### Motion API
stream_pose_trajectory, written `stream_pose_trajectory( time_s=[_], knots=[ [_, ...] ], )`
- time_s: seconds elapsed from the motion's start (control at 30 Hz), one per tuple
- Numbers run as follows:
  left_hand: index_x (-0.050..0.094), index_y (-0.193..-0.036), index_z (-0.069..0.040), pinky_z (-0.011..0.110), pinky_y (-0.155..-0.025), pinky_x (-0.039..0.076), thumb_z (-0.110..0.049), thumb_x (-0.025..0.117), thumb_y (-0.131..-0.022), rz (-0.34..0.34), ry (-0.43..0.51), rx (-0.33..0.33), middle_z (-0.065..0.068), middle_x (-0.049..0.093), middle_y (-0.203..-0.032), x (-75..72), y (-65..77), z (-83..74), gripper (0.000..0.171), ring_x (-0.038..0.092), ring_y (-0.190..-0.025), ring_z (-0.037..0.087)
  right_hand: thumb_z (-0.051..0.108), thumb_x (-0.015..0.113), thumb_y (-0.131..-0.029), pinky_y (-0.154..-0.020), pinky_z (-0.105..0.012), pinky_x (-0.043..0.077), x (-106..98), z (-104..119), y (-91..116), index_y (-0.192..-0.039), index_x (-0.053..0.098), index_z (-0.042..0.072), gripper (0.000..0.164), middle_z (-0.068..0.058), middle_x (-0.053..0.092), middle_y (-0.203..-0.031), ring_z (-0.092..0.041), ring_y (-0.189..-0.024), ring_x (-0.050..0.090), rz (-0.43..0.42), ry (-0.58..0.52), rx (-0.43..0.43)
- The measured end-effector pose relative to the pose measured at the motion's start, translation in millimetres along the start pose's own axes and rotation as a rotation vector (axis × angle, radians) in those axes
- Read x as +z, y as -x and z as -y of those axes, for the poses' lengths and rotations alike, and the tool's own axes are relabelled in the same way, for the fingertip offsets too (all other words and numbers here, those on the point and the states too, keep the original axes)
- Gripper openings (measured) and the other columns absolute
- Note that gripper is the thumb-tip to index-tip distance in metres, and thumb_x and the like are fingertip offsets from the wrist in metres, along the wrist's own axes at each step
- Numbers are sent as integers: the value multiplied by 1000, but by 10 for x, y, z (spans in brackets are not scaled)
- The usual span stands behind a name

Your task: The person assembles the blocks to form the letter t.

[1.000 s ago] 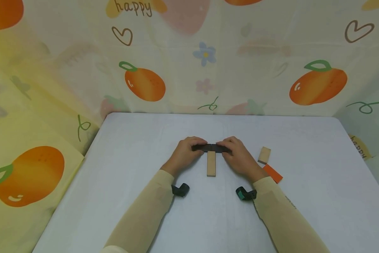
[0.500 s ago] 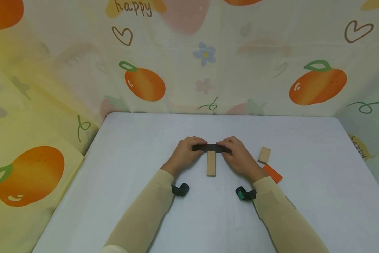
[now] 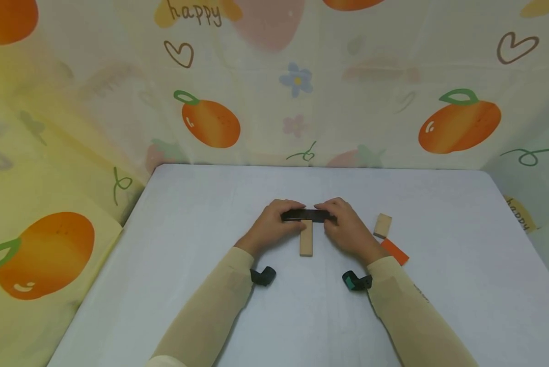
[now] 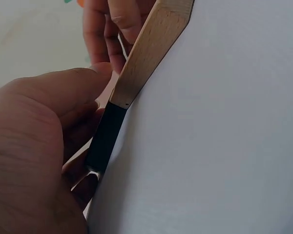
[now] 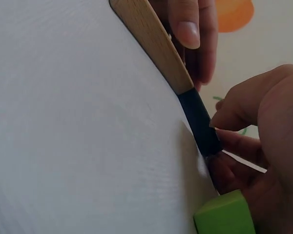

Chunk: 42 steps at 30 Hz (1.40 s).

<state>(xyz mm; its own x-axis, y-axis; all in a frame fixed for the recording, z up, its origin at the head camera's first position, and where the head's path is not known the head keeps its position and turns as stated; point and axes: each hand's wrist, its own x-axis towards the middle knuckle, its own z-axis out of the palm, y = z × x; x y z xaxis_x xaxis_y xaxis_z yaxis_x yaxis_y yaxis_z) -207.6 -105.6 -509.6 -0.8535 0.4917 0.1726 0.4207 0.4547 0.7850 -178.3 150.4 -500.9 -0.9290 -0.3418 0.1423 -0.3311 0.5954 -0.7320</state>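
Note:
A row of black blocks (image 3: 308, 215) lies crosswise on the table, at the far end of a plain wooden block (image 3: 306, 242); together they form a T. My left hand (image 3: 272, 224) holds the left part of the row, fingers behind and thumb in front, the thumb tip reaching over the wooden block. At the right end, my right hand (image 3: 346, 227) pinches the row between thumb and fingers. In the right wrist view, its thumb touches the black block (image 5: 200, 117). The left wrist view shows the wooden block (image 4: 146, 53) meeting the black block (image 4: 106, 134).
A second wooden block (image 3: 383, 225) lies right of my right hand, close to an orange block (image 3: 395, 252) partly hidden by the right forearm. A green block (image 5: 224, 214) shows low in the right wrist view. White cloth covers the table (image 3: 201, 204).
My left hand has shifted slightly right along the black row, and its thumb now overlaps the wooden block. My right hand has hardly moved.

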Motion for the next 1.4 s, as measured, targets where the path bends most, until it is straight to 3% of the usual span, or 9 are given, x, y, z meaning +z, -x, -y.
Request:
stream_pose_trajectory(
  time_s=[0.17,0.43,0.67,0.93,1.03,1.23,1.4],
  knots=[
    [75,-141,-15,38,-112,44,-31,91,-94,12,-20,17,-4,71,-138,43,-30,12,52,57,-127,18,-2,55,-102,-106,-54,49,-87,23,15,-145,68,4,46,-14,60,-135,-33,-123,60,-5,-12,36],
    [74,-142,-18,41,-113,42,-29,91,-94,35,-20,-12,-6,70,-140,52,-32,-56,53,55,-129,18,-3,57,-104,-100,-56,55,-300,39,36,-145,68,2,43,-17,61,-140,-37,-124,60,-78,-49,-8],
    [74,-144,-24,44,-115,35,-33,89,-96,46,-62,-20,-13,69,-140,57,-30,-43,52,53,-130,13,1,61,-107,-100,-56,54,-525,33,116,-146,67,2,39,-15,63,-139,-35,-122,62,-122,-35,3],
    [75,-142,-20,43,-110,35,-31,89,-96,49,-71,18,-10,70,-141,38,-27,-27,49,54,-128,13,3,60,-110,-101,-54,50,-831,50,262,-147,66,6,38,-14,62,-140,-34,-123,60,-148,-19,37],
    [75,-142,-19,43,-110,35,-31,88,-96,52,-79,21,-9,70,-142,33,-28,-26,49,54,-128,14,6,59,-111,-100,-47,50,-929,49,330,-148,66,6,38,-14,62,-141,-34,-123,60,-154,-3,49],
    [75,-142,-20,43,-108,36,-31,88,-96,54,-84,19,-8,70,-142,33,-30,-25,49,54,-128,14,8,59,-112,-92,-18,44,-1081,-29,450,-149,65,4,38,-17,62,-141,-36,-122,60,-183,16,41],
    [75,-142,-20,43,-107,36,-31,89,-95,56,-83,17,-8,70,-143,35,-27,-24,50,54,-128,14,8,60,-112,-91,-15,41,-1165,-108,520,-149,64,2,38,-19,63,-140,-39,-122,60,-216,27,46]
  ],
)
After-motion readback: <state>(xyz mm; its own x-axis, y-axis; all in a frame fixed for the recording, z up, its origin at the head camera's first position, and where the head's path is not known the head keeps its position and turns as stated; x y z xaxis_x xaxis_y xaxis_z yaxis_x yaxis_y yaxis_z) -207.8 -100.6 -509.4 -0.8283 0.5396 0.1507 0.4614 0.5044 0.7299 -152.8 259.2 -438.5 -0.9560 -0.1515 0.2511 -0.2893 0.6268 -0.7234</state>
